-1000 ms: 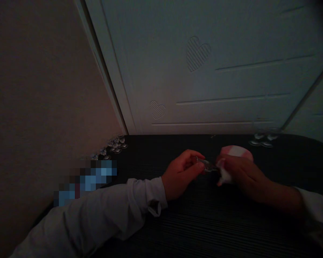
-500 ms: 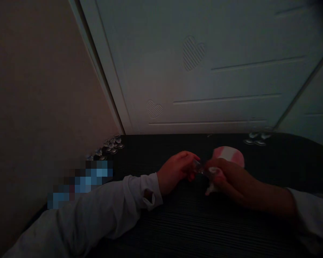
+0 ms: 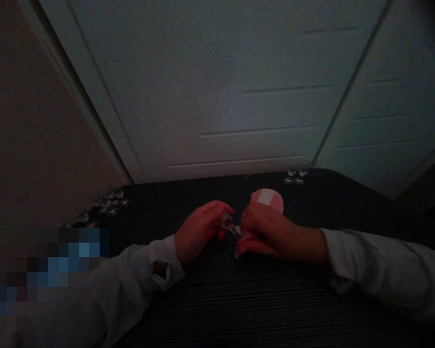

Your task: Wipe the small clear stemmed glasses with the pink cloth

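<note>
A small clear stemmed glass (image 3: 227, 220) is held tilted over the dark table, between my two hands. My left hand (image 3: 202, 226) has its fingers closed around one end of it. In my right hand (image 3: 271, 231) is a pink and white cloth (image 3: 267, 195), bunched and pressed against the glass's other end. Part of the cloth bulges out behind the knuckles, and a corner hangs below the fingers. My right fingers partly cover the glass's end, and the dim light blurs its details.
Several clear stemmed glasses (image 3: 110, 202) cluster at the table's left edge by the wall. More small glasses (image 3: 295, 175) stand at the back right. A white panel with embossed hearts (image 3: 219, 67) rises behind the dark table (image 3: 210, 295). A pixelated patch covers the lower left.
The view has swung to the right, so hands and glasses appear further left. My right hand has turned about the glass's end with the cloth. My left hand keeps its hold.
</note>
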Demonstrator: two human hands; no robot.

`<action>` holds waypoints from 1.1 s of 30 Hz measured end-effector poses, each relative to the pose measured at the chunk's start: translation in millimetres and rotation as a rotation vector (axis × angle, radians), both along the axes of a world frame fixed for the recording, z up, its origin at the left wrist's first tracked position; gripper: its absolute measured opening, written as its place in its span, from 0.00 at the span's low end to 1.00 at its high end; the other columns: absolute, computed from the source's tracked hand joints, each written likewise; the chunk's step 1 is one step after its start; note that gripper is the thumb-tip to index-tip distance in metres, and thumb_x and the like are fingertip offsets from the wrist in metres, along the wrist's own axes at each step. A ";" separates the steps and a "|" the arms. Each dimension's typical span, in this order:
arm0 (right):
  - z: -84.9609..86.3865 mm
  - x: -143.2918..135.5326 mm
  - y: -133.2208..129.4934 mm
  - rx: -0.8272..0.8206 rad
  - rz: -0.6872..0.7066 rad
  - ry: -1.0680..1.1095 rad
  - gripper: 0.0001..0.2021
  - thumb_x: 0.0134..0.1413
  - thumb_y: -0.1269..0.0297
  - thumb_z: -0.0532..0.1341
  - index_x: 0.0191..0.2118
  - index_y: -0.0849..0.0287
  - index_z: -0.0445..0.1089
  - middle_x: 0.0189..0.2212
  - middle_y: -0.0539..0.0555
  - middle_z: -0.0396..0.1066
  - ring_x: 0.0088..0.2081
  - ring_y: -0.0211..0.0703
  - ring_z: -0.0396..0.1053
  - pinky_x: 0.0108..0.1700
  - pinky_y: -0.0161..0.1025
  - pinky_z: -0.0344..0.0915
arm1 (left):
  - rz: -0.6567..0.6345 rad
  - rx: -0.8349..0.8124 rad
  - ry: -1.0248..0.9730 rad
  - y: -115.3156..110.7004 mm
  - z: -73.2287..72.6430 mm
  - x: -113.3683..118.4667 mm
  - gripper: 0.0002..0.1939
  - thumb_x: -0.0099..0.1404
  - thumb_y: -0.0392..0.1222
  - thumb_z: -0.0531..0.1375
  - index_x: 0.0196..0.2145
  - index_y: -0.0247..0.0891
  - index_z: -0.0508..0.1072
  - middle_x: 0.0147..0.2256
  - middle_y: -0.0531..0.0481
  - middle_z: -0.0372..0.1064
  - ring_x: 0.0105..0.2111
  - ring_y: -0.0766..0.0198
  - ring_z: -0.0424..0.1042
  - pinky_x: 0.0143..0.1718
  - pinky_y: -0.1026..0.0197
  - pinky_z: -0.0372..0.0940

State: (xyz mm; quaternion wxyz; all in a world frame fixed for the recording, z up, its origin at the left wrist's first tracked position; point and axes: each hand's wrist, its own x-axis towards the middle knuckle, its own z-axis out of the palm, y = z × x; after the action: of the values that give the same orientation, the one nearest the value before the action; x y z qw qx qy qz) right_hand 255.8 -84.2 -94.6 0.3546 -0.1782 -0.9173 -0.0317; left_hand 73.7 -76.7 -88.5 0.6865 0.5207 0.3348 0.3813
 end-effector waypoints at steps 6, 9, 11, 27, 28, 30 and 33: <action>3.8 -3.1 -2.0 0.025 -0.005 -0.099 0.17 0.60 0.59 0.47 0.28 0.63 0.65 0.24 0.55 0.66 0.27 0.38 0.61 0.30 0.36 0.59 | 0.049 0.069 0.069 -1.3 0.7 1.4 0.14 0.57 0.50 0.55 0.32 0.35 0.68 0.22 0.55 0.61 0.21 0.70 0.59 0.22 0.66 0.54; 2.3 -2.8 -1.9 0.009 -0.032 -0.106 0.16 0.60 0.61 0.46 0.28 0.63 0.65 0.24 0.55 0.66 0.26 0.38 0.61 0.28 0.35 0.59 | 0.083 0.077 0.073 -1.4 0.1 2.6 0.14 0.57 0.50 0.55 0.32 0.35 0.68 0.22 0.55 0.60 0.21 0.71 0.59 0.22 0.66 0.54; -0.2 -1.8 -1.2 -0.020 -0.046 -0.100 0.16 0.60 0.61 0.46 0.28 0.62 0.65 0.24 0.55 0.66 0.26 0.38 0.61 0.28 0.35 0.59 | 0.091 0.070 0.067 -0.9 -0.8 3.1 0.14 0.57 0.50 0.54 0.32 0.35 0.67 0.22 0.55 0.59 0.21 0.71 0.59 0.21 0.67 0.54; -0.1 -5.2 -2.5 0.090 0.075 -0.051 0.05 0.53 0.69 0.56 0.38 0.58 0.65 0.29 0.53 0.70 0.29 0.39 0.67 0.30 0.36 0.65 | 0.102 0.232 0.247 -1.2 -0.9 -1.4 0.16 0.60 0.52 0.49 0.34 0.35 0.65 0.23 0.56 0.58 0.20 0.71 0.56 0.22 0.66 0.53; 0.3 -5.3 -2.5 0.090 0.077 -0.054 0.05 0.53 0.69 0.56 0.38 0.58 0.65 0.29 0.53 0.70 0.29 0.39 0.66 0.30 0.36 0.65 | 0.098 0.235 0.249 -1.4 -0.3 -1.3 0.16 0.60 0.52 0.49 0.34 0.35 0.65 0.24 0.56 0.58 0.20 0.71 0.56 0.22 0.66 0.53; 1.1 -5.5 -3.1 0.089 0.075 -0.036 0.05 0.54 0.69 0.56 0.38 0.58 0.65 0.29 0.53 0.70 0.29 0.39 0.66 0.30 0.36 0.65 | 0.096 0.230 0.256 -1.9 1.0 -0.9 0.16 0.60 0.52 0.50 0.34 0.36 0.65 0.24 0.55 0.59 0.20 0.71 0.56 0.23 0.66 0.53; 1.9 -6.5 -5.2 0.054 0.078 0.012 0.04 0.53 0.69 0.57 0.36 0.62 0.66 0.30 0.55 0.70 0.31 0.39 0.66 0.32 0.37 0.65 | 0.121 0.241 0.303 -2.2 3.2 0.0 0.15 0.60 0.51 0.50 0.34 0.37 0.66 0.23 0.56 0.58 0.20 0.70 0.57 0.23 0.66 0.54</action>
State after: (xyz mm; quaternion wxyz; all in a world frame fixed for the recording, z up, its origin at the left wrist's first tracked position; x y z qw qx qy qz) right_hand 249.2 -89.5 -92.7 0.3658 -0.1330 -0.9202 -0.0415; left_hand 73.7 -78.9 -85.3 0.5367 0.6295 0.4169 0.3767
